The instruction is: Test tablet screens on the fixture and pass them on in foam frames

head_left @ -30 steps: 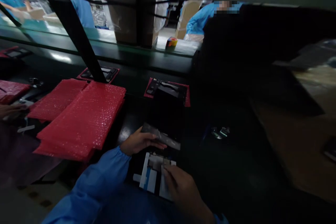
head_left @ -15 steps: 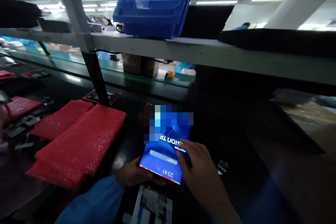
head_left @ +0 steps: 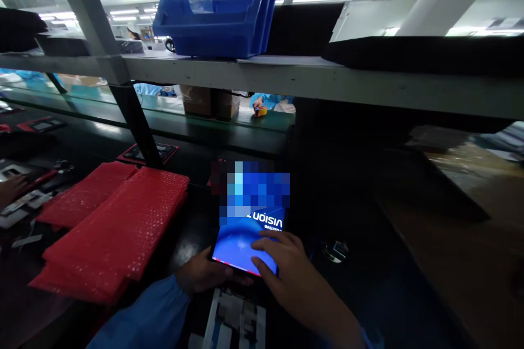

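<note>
Two hands on a lit tablet

Left hand (head_left: 200,274) grips the tablet (head_left: 249,229) at its near edge; right hand (head_left: 286,272) lies spread, fingertips on the blue screen.

Red bubble-wrap stacks (head_left: 114,223), blue bin (head_left: 213,16) on shelf (head_left: 286,79).

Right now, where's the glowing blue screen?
Head view, low centre: the left hand grips the glowing blue screen at its near corner, the right hand rests on it, the red bubble-wrap stack lies to its left.
</note>
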`<state>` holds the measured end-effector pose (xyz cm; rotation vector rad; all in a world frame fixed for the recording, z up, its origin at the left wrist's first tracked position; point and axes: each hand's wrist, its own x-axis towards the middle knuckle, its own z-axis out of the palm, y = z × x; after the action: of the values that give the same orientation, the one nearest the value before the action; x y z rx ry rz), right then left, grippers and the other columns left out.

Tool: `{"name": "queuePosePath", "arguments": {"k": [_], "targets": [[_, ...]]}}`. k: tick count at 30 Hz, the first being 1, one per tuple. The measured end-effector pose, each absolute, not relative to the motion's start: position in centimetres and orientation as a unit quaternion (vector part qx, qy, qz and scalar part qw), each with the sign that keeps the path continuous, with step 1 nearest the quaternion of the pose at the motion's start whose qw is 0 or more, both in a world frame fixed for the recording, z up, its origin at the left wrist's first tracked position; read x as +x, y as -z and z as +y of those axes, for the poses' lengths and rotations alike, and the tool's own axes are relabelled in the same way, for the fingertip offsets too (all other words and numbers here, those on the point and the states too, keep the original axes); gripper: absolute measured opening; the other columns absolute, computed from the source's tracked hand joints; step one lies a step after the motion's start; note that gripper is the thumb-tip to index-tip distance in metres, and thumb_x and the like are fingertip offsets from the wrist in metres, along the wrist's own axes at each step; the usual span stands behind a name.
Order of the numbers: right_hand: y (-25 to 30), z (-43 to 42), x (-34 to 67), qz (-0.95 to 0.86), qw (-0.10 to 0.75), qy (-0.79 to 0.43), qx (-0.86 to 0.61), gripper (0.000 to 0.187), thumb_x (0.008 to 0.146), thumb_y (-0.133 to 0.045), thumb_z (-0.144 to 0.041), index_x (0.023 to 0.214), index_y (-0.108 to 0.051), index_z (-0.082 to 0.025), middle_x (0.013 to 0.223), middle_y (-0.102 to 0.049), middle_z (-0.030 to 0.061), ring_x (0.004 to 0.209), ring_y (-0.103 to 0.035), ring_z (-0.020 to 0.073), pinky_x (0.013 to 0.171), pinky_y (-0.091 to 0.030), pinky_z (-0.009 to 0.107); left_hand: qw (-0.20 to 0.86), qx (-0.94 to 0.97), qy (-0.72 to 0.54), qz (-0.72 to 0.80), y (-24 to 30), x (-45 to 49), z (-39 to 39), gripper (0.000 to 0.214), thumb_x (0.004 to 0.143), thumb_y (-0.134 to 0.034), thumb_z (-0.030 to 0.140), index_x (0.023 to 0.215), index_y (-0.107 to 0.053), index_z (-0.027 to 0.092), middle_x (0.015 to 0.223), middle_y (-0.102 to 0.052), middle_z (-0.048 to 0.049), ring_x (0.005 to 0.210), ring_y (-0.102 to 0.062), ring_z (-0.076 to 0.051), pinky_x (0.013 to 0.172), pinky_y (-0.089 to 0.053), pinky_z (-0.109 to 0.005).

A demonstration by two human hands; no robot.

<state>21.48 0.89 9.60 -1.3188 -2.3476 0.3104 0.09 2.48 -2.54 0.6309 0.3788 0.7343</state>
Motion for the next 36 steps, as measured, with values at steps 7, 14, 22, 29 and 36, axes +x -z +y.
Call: {"name": "queuePosePath", "arguments": {"k": [7, 14, 22, 29, 36], "targets": [[-7.8, 1.4, 20.0, -0.814, 0.312, 0.036, -0.489, 0.021, 0.097, -0.050, -0.023, 0.114, -0.063, -0.022, 0.124, -0.066, 0.0101, 0.120, -0.056, 0.0279, 0.098, -0.042, 0.046, 0.870, 0.293, -0.352, 0.182, 2.9, 0.3, 2.1, 0.054, 0.066, -0.086, 0.012, 0.118, -0.069, 0.015, 0.112, -0.074, -0.0151, 0.109, -0.070, -0.034, 0.102, -0.049, -0.055], [-6.1, 2.2, 18.2, -0.770, 0.284, 0.128, -0.557, 0.079, 0.080, -0.073, -0.055, 0.147, -0.044, -0.024, 0.160, -0.031, 0.0185, 0.141, -0.032, 0.0448, 0.106, -0.031, 0.067, 0.873, 0.301, -0.343, 0.172, 2.2, 1.0, 1.5, 0.062, 0.068, -0.085, 0.012, 0.127, -0.066, 0.018, 0.102, -0.078, -0.0118, 0.093, -0.075, -0.029, 0.090, -0.056, -0.043], [-4.0, 3.1, 17.4, -0.792, 0.330, 0.125, -0.498, 0.033, 0.094, -0.056, -0.021, 0.125, -0.066, -0.017, 0.136, -0.063, 0.0117, 0.133, -0.050, 0.0346, 0.103, -0.048, 0.056, 0.873, 0.291, -0.347, 0.179, 2.5, 1.3, 1.7, 0.047, 0.066, -0.085, 0.012, 0.111, -0.074, 0.016, 0.105, -0.077, -0.0129, 0.101, -0.072, -0.032, 0.095, -0.052, -0.049], [-6.9, 3.3, 20.4, -0.683, 0.534, 0.158, -0.473, 0.017, 0.095, -0.058, -0.017, 0.110, -0.066, -0.020, 0.102, -0.072, 0.0081, 0.094, -0.069, 0.0203, 0.082, -0.058, 0.035, 0.870, 0.311, -0.351, 0.154, 2.4, 1.2, 1.9, 0.051, 0.069, -0.081, 0.010, 0.119, -0.070, 0.015, 0.117, -0.073, -0.0156, 0.112, -0.067, -0.036, 0.102, -0.047, -0.058], [-10.1, 3.4, 25.3, -0.549, 0.483, -0.101, -0.674, 0.055, 0.091, -0.045, -0.063, 0.109, -0.065, -0.016, 0.075, -0.069, 0.0065, 0.064, -0.064, 0.0217, 0.058, -0.048, 0.034, 0.874, 0.343, -0.311, 0.144, 2.1, 1.0, 1.2, 0.051, 0.071, -0.083, 0.018, 0.120, -0.071, 0.014, 0.119, -0.072, -0.0199, 0.110, -0.068, -0.039, 0.103, -0.045, -0.064]]}}
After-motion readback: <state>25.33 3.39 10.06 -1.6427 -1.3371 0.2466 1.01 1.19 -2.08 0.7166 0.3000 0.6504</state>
